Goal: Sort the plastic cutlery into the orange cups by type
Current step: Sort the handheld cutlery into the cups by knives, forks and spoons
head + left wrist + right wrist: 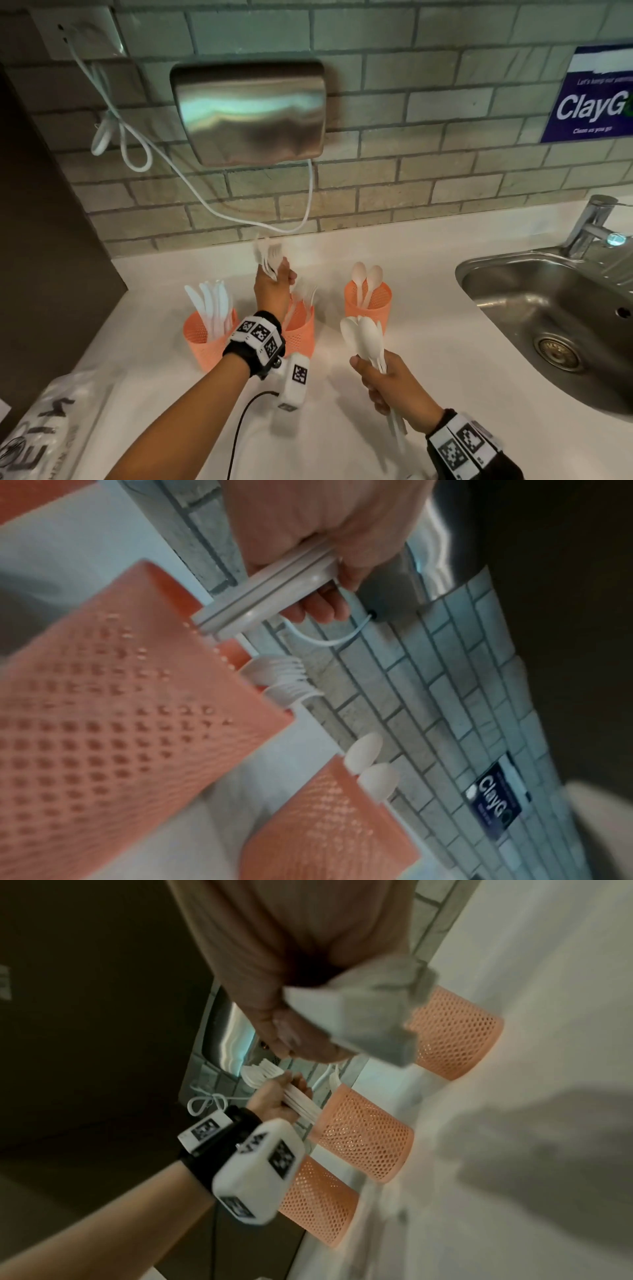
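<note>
Head view alone, sink (555, 318), faucet (591, 226)

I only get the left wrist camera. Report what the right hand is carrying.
Observer: The right hand grips a bundle of white plastic spoons, bowls up, in front of the right orange mesh cup.
Operator: Now tell me what the far left cup holds.
Observer: The left orange mesh cup holds white plastic knives, standing upright.
Operator: Check the fork heads beyond my left hand.
Observer: The left hand holds the white plastic forks tines up, handles toward the middle orange mesh cup.
</note>
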`<control>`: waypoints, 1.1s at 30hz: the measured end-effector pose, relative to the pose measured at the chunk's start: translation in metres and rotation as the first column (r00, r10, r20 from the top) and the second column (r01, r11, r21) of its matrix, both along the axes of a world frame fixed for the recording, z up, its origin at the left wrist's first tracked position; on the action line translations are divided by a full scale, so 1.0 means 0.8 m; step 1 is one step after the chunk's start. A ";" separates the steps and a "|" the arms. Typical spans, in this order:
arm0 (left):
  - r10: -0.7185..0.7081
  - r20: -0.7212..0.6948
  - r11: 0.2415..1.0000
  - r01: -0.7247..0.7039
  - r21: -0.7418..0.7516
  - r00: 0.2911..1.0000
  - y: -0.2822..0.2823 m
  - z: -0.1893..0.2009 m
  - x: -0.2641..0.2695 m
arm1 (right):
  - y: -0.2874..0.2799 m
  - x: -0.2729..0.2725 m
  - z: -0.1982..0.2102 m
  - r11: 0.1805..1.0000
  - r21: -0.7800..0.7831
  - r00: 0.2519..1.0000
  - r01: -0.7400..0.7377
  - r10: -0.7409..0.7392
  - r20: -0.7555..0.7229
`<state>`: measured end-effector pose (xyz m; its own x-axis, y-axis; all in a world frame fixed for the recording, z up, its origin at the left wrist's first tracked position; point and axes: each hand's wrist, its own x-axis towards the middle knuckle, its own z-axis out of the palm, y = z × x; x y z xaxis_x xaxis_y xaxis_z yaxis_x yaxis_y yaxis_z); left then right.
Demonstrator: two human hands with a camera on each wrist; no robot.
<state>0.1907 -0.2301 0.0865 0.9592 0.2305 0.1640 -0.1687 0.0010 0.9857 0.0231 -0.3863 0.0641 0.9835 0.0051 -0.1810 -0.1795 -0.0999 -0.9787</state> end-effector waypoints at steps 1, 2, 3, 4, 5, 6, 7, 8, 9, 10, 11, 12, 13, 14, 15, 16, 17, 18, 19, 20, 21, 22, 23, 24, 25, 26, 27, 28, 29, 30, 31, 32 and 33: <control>-0.021 -0.044 0.999 0.023 0.049 0.999 -0.002 -0.011 -0.001 | 0.000 0.000 0.002 1.000 0.028 1.000 -0.009 0.009 -0.006; -0.030 -0.087 0.994 0.038 0.103 0.996 -0.003 -0.020 -0.002 | -0.001 0.001 0.004 0.998 0.053 1.000 -0.015 0.015 -0.010; -0.026 -0.117 0.985 0.046 0.167 0.993 -0.003 -0.029 -0.004 | -0.001 0.001 0.006 0.997 0.076 1.000 -0.018 0.020 -0.016; -0.016 -0.141 0.971 0.049 0.235 0.990 -0.003 -0.036 -0.005 | -0.001 0.002 0.008 0.995 0.097 1.000 -0.018 0.021 -0.023; -0.009 -0.164 0.954 0.057 0.293 0.986 -0.002 -0.039 -0.006 | 0.000 0.002 0.010 0.993 0.115 0.999 -0.019 0.022 -0.029; -0.006 -0.185 0.937 0.070 0.341 0.983 -0.002 -0.040 -0.008 | 0.000 0.003 0.012 0.991 0.135 0.999 -0.017 0.022 -0.035; -0.006 -0.200 0.921 0.084 0.381 0.980 -0.003 -0.039 -0.009 | 0.000 0.003 0.013 0.988 0.153 0.999 -0.017 0.023 -0.040; -0.006 -0.206 0.908 0.092 0.410 0.979 -0.003 -0.037 -0.010 | 0.001 0.003 0.014 0.986 0.163 0.999 -0.018 0.026 -0.045; 0.000 -0.198 0.897 0.088 0.433 0.980 -0.004 -0.034 -0.011 | 0.002 0.003 0.015 0.985 0.170 0.998 -0.019 0.028 -0.048; 0.013 -0.174 0.885 0.070 0.460 0.985 -0.005 -0.032 -0.012 | 0.003 0.003 0.016 0.984 0.175 0.998 -0.022 0.031 -0.049; 0.030 -0.140 0.871 0.042 0.489 0.990 -0.005 -0.027 -0.015 | 0.004 0.003 0.016 0.984 0.179 0.998 -0.022 0.032 -0.050; 0.049 -0.095 0.860 0.006 0.510 0.994 -0.006 -0.022 -0.021 | 0.005 0.003 0.016 0.983 0.184 0.998 -0.022 0.032 -0.050; 0.061 -0.036 0.856 -0.034 0.515 0.998 -0.007 -0.017 -0.028 | 0.006 0.003 0.016 0.981 0.190 0.998 -0.024 0.034 -0.048; 0.059 0.036 0.860 -0.069 0.505 0.998 -0.008 -0.011 -0.036 | 0.006 0.003 0.015 0.980 0.196 0.999 -0.025 0.034 -0.040; 0.043 0.107 0.868 -0.090 0.487 0.993 -0.008 -0.005 -0.046 | 0.006 0.003 0.015 0.980 0.199 0.999 -0.027 0.033 -0.029; 0.017 0.169 0.879 -0.096 0.466 0.985 -0.009 0.001 -0.058 | 0.006 0.003 0.014 0.981 0.193 0.999 -0.027 0.030 -0.012; -0.016 0.214 0.893 -0.082 0.442 0.977 -0.009 0.006 -0.070 | 0.007 0.003 0.014 0.983 0.180 1.000 -0.027 0.025 0.010; -0.054 0.241 0.916 -0.048 0.399 0.969 -0.010 0.011 -0.082 | 0.007 0.004 0.012 0.987 0.159 0.999 -0.025 0.019 0.040; -0.099 0.245 0.940 0.009 0.342 0.964 -0.010 0.014 -0.094 | 0.008 0.004 0.010 0.991 0.135 0.997 -0.021 0.011 0.075; -0.158 0.223 0.955 0.092 0.281 0.962 -0.010 0.017 -0.106 | 0.009 0.005 0.007 0.994 0.112 0.994 -0.015 0.002 0.113; -0.230 0.182 0.955 0.187 0.229 0.956 -0.009 0.020 -0.119 | 0.010 0.005 0.005 0.996 0.087 0.989 -0.007 -0.006 0.150; -0.303 0.141 0.942 0.275 0.191 0.942 -0.008 0.021 -0.132 | 0.012 0.005 0.003 0.998 0.060 0.982 0.005 -0.017 0.189; -0.365 0.114 0.923 0.343 0.176 0.924 -0.007 0.021 -0.144 | 0.015 0.005 0.001 0.999 0.033 0.973 0.019 -0.026 0.229; -0.411 0.097 0.903 0.389 0.184 0.907 -0.005 0.020 -0.156 | 0.017 0.004 -0.001 1.000 0.014 0.963 0.028 -0.031 0.269; -0.443 0.087 0.884 0.419 0.205 0.892 -0.004 0.018 -0.168 | 0.019 0.003 -0.002 0.999 0.004 0.953 0.032 -0.031 0.300; -0.467 0.086 0.869 0.438 0.229 0.880 -0.003 0.017 -0.178 | 0.022 0.002 -0.004 1.000 0.003 0.945 0.030 -0.029 0.327; -0.479 0.086 0.858 0.446 0.255 0.873 -0.003 0.015 -0.187 | 0.024 0.001 -0.007 1.000 0.009 0.938 0.028 -0.029 0.346; -0.479 0.089 0.855 0.441 0.274 0.873 -0.004 0.012 -0.194 | 0.025 0.001 -0.010 1.000 0.010 0.933 0.016 -0.019 0.359; -0.469 0.092 0.857 0.428 0.286 0.878 -0.005 0.008 -0.198 | 0.027 -0.001 -0.012 1.000 0.009 0.931 0.007 -0.010 0.364; -0.453 0.093 0.864 0.411 0.290 0.887 -0.005 0.004 -0.201 | 0.029 -0.001 -0.013 1.000 0.008 0.931 -0.005 0.002 0.365; -0.434 0.090 0.870 0.392 0.298 0.896 -0.005 0.001 -0.202 | 0.030 -0.002 -0.013 1.000 0.013 0.935 -0.017 0.011 0.355; -0.419 0.088 0.875 0.376 0.304 0.904 -0.004 -0.002 -0.203 | 0.031 -0.001 -0.014 1.000 0.015 0.940 -0.022 0.016 0.342; -0.414 0.079 0.875 0.372 0.311 0.907 -0.004 -0.004 -0.202 | 0.031 -0.001 -0.013 1.000 0.014 0.945 -0.027 0.021 0.327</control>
<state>0.0291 -0.2331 0.0829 0.9231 -0.2367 0.3030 -0.3479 -0.1784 0.9204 0.0225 -0.3612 0.0534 0.9882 0.0301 0.1502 0.1523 -0.0822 -0.9849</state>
